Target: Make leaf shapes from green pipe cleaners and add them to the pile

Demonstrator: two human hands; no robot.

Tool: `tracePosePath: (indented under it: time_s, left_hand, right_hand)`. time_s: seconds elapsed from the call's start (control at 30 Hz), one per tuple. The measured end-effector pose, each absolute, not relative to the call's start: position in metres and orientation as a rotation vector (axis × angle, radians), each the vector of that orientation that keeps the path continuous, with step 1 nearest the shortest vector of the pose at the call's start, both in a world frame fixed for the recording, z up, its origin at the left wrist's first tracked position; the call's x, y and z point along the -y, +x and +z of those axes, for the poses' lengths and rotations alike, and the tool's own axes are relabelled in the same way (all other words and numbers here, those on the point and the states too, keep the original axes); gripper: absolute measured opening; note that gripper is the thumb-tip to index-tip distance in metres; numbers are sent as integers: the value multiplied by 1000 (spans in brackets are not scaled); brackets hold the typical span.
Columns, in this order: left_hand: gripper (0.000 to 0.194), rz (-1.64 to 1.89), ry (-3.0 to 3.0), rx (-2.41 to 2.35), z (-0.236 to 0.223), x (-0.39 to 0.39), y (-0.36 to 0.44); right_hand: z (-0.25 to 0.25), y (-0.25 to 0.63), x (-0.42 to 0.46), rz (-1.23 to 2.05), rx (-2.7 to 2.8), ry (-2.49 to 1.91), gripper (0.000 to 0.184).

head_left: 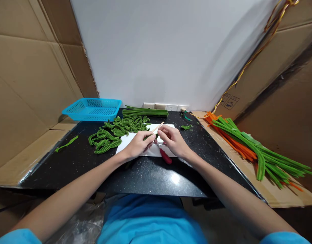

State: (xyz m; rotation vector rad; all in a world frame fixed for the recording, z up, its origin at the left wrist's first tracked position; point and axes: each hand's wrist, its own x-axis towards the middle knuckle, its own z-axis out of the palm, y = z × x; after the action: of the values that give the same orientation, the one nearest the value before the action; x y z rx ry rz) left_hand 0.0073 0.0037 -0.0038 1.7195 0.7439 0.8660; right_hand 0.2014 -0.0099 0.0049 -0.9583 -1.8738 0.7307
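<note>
My left hand [137, 145] and my right hand [175, 140] meet over a white sheet [128, 139], their fingers pinched on a short green chenille stem [156, 135]. Most of that stem is hidden by the fingers. A flat wooden stick [158, 126] shows just beyond the fingertips; whether it is held or lies on the sheet, I cannot tell. Under my hands lies a tool with a red handle [166, 157], its metal head partly covered. Left of the sheet is a pile of leaf-shaped loops bent from green chenille stems [109, 135].
A bundle of straight green stems [146, 112] lies by the wall, near a blue plastic basket [92, 117]. One loose loop [186, 127] is to the right, a green strip [66, 143] to the left. Green [262, 152] and orange stems [237, 147] rest on cardboard at right.
</note>
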Motion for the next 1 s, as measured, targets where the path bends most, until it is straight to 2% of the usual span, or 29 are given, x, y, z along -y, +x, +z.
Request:
tracePosePath:
  time_s: [0.23, 0.47, 0.77, 1.0]
  left_hand:
    - [42, 724, 1545, -596, 1, -10, -2]
    - [37, 532, 1560, -550, 8, -9, -11]
    - [37, 637, 1308, -597, 5, -13, -5]
    - [44, 760, 1553, -727, 6, -13, -3]
  right_hand:
    - [13, 214, 14, 526, 2200, -840, 26]
    - [11, 211, 15, 621, 2219, -805, 28]
    - [6, 212, 10, 531, 1969, -927, 23]
    - [3, 204, 9, 492, 1900, -977, 26]
